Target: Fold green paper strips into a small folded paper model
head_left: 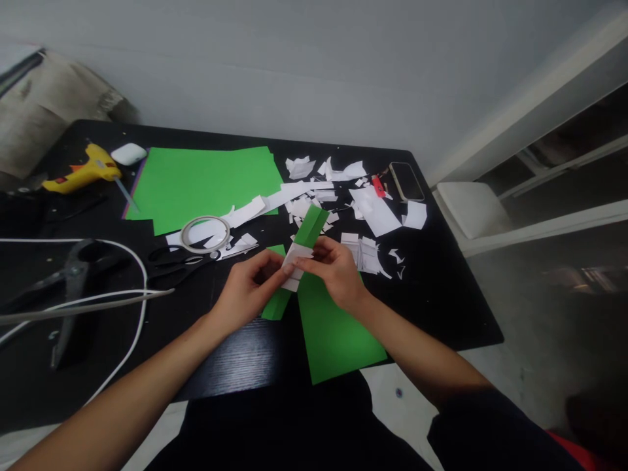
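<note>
A folded green paper strip (311, 226) with a white paper band (296, 260) around its middle is held above the black table (441, 288). My left hand (250, 288) grips the strip from the left, fingers curled. My right hand (333, 267) pinches the white band from the right. Under my hands lies a green sheet (333, 333) that overhangs the table's front edge. A smaller green piece (275, 304) lies below my left hand.
Large green sheets (201, 183) lie at the back, with a tape roll (205, 234), black scissors (181, 265) and white scraps (373, 212) around. A yellow glue gun (83, 170), white case (128, 154), phone (406, 181), pliers (69, 281) and white cable (122, 294) lie about.
</note>
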Demonstrator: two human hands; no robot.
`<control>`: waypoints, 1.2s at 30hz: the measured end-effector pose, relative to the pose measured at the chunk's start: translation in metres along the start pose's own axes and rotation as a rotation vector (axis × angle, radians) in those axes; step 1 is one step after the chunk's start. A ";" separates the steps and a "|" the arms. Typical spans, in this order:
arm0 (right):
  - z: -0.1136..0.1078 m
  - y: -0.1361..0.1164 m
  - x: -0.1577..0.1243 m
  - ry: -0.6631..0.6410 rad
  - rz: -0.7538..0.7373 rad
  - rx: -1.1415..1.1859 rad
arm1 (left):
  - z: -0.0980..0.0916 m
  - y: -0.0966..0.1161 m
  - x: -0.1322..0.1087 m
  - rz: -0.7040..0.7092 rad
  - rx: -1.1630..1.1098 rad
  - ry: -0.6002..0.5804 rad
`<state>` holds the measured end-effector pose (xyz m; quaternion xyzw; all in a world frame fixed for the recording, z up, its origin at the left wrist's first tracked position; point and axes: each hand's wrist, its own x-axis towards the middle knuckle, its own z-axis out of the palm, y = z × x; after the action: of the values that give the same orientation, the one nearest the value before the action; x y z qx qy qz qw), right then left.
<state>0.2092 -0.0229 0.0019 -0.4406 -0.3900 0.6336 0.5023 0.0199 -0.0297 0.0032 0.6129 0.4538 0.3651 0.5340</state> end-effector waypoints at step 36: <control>0.003 -0.007 -0.006 0.043 -0.126 -0.233 | -0.002 0.003 -0.001 0.067 0.053 0.032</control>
<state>0.2088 -0.0279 0.0108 -0.4842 -0.4767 0.5418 0.4948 0.0177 -0.0300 0.0069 0.6358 0.4510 0.3801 0.4978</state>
